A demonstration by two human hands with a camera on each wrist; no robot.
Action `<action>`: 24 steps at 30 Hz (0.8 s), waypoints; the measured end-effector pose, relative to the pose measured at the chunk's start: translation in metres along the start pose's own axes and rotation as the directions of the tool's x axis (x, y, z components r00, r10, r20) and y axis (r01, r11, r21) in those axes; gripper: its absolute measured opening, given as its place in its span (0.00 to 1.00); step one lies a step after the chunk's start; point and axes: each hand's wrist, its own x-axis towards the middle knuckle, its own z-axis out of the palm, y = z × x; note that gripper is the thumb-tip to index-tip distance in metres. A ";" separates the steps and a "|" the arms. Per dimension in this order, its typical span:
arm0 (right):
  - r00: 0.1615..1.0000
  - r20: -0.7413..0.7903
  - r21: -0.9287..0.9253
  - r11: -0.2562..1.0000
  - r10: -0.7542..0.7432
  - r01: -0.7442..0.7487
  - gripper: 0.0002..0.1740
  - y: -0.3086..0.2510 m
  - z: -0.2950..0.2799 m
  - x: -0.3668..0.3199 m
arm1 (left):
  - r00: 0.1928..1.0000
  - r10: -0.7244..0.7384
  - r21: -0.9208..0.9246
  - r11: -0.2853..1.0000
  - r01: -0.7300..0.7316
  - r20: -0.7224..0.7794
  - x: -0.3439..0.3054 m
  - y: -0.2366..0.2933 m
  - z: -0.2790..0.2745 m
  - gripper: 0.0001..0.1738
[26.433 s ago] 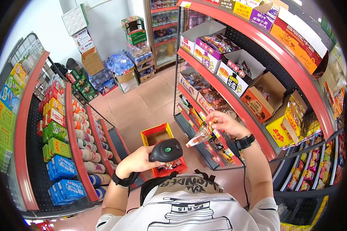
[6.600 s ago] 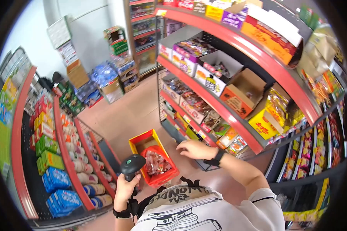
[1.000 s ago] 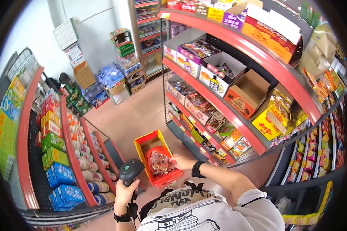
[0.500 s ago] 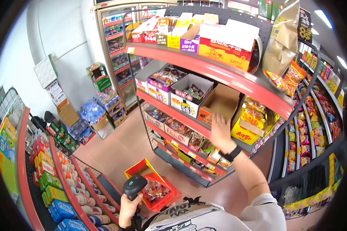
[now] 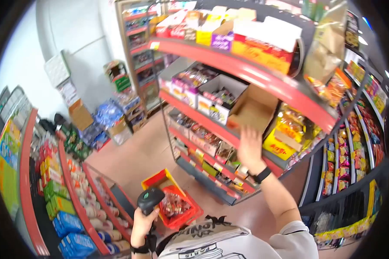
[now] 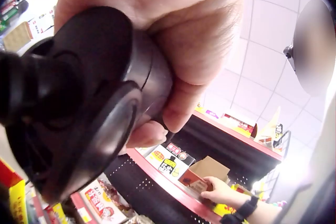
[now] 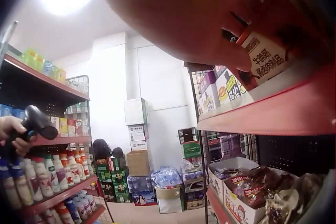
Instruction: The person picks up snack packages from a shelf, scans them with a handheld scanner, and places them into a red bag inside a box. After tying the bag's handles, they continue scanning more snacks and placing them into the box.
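The right hand (image 5: 250, 146) is open, its fingers extended and touching the front of an open brown cardboard box (image 5: 256, 105); in the right wrist view, black Chinese characters stand on that box's pale printed panel (image 7: 265, 58), partly hidden. This box is on the middle tier of the right shelf (image 5: 203, 114), fourth of five boxes counted from the far end — three printed boxes to its left, and one yellow box (image 5: 283, 140) with red Chinese lettering to its right. The nearest of those three, a white box (image 5: 216, 105), shows a dark bottle drawing and Chinese characters. The left hand (image 5: 142, 222) grips one black scanner (image 5: 150, 200), its fingers curled round the handle, beside a red-and-yellow container (image 5: 162, 178) on the floor. A red bag (image 5: 183, 218) of clear-wrapped packets lies in it, the packets too many to count. The white shirt (image 5: 229, 246) reads PARIS, and each wrist carries one dark band. On the upper right tier, one purple carton (image 5: 221, 41) and a large orange-and-red carton (image 5: 261, 52) carry print too blurred to read. The left shelf (image 5: 26, 172) holds blue packs (image 5: 69, 224) in two groups near the body, with rows of bottles (image 5: 93, 211) to their right.
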 end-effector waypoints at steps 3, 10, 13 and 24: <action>0.998 0.058 -0.031 0.999 0.011 -0.009 0.30 0.018 0.008 0.015 | 1.000 0.018 0.036 0.999 -0.018 0.023 -0.003 -0.007 -0.005 0.09; 0.999 -0.003 0.127 0.991 -0.038 0.038 0.14 0.031 -0.009 0.035 | 0.999 -0.017 -0.028 0.999 0.017 -0.031 -0.015 -0.002 -0.006 0.12; 0.999 -0.019 0.176 0.983 -0.049 0.051 0.11 0.034 -0.007 0.033 | 0.997 -0.068 0.006 0.998 0.068 -0.040 -0.018 -0.006 -0.010 0.12; 0.973 -0.181 0.603 0.766 -0.142 0.223 0.25 -0.004 -0.025 -0.014 | 0.989 -0.112 -0.166 0.982 0.095 -0.100 -0.018 -0.022 0.004 0.12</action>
